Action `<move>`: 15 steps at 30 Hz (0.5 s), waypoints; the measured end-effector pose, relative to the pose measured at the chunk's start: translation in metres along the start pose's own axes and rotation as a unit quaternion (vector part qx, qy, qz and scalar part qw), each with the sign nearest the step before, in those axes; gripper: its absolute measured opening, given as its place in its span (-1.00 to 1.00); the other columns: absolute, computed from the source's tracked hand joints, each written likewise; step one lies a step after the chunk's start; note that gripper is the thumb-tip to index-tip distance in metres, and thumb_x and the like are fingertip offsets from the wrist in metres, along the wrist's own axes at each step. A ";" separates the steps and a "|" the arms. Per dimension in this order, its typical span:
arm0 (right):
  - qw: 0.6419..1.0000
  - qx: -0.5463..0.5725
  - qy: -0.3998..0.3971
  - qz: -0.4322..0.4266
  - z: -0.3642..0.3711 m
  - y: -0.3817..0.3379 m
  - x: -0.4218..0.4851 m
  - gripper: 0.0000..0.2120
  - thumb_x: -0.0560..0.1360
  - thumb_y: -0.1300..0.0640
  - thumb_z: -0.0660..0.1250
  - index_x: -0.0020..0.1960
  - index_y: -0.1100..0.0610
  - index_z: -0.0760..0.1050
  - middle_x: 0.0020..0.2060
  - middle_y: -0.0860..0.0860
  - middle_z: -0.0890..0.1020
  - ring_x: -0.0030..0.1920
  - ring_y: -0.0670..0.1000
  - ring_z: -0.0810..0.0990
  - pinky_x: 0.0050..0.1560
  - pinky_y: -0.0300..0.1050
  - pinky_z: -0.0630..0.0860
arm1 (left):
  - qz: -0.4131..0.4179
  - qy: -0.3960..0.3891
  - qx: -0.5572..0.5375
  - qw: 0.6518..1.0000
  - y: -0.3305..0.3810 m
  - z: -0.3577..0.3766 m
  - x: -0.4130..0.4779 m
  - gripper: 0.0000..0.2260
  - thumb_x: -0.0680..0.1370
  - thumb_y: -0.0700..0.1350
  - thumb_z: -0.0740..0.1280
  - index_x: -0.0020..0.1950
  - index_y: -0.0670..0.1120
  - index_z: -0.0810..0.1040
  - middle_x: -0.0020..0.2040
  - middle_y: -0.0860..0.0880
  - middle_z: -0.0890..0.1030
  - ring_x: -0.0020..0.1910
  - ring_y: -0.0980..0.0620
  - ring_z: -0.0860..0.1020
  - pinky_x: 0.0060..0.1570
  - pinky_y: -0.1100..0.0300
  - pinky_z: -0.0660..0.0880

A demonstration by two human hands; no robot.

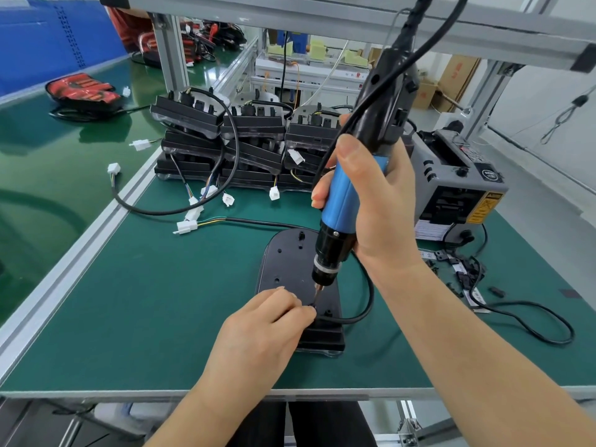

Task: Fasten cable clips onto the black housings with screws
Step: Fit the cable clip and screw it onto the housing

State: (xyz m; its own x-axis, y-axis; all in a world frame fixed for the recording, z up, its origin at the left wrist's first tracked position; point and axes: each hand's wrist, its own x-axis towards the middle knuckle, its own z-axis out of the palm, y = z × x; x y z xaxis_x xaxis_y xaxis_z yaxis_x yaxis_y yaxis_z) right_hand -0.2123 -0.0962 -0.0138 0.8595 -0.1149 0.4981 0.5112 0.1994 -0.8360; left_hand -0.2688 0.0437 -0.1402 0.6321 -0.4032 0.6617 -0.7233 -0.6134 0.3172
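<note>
The black housing (290, 272) lies flat near the tabletop's near edge, right of middle. It looks like stiff, light plastic that could skid, so I'd press down beside the screw hole. The left hand (258, 330) pinches something tiny at the bit's tip, probably the cable clip, which the fingers hide. The right hand (374, 201) is wrapped round the blue screwdriver (342, 201). A grey machine (451, 175) at the right edge carries a yellow warning label, too small to read.

Housing (290, 269) centre of mat (145, 317) — stacked housings (251, 140) behind, dispenser (458, 175) right.
</note>
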 end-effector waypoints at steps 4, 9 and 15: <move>1.000 0.000 -0.003 0.008 0.001 0.001 0.001 -0.74 0.40 0.04 0.39 -0.03 0.14 0.41 -0.36 -0.02 0.51 -0.46 0.09 0.54 -0.39 -0.12 0.50 | 0.003 0.008 0.004 1.000 0.000 0.001 0.000 -0.86 0.41 -0.33 0.44 -0.12 -0.13 0.63 -0.21 0.00 0.55 -0.21 -0.03 0.58 -0.27 0.10 0.58; 1.000 -0.015 -0.010 0.008 0.005 0.001 0.001 -0.88 0.42 0.08 0.39 -0.14 0.06 0.45 -0.36 0.03 0.52 -0.48 0.06 0.55 -0.40 -0.12 0.50 | 0.015 0.024 0.013 1.000 0.000 0.002 0.001 -0.93 0.43 -0.28 0.41 -0.15 -0.13 0.64 -0.23 0.01 0.57 -0.19 0.01 0.60 -0.16 0.14 0.56; 1.000 -0.020 -0.007 0.005 0.006 -0.001 -0.001 -0.85 0.42 0.08 0.40 -0.14 0.06 0.43 -0.38 0.03 0.52 -0.48 0.05 0.55 -0.40 -0.12 0.50 | 0.011 0.030 0.018 0.999 0.002 0.002 0.002 -0.94 0.45 -0.28 0.40 -0.19 -0.14 0.63 -0.25 0.00 0.56 -0.22 -0.01 0.59 -0.21 0.11 0.57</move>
State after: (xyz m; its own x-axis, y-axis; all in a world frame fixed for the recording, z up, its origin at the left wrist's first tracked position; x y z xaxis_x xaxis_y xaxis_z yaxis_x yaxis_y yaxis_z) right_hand -0.2135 -0.0908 -0.0126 0.8648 -0.0988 0.4924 0.5021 0.1609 -0.8497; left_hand -0.2684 0.0408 -0.1397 0.5979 -0.3755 0.7082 -0.7253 -0.6295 0.2786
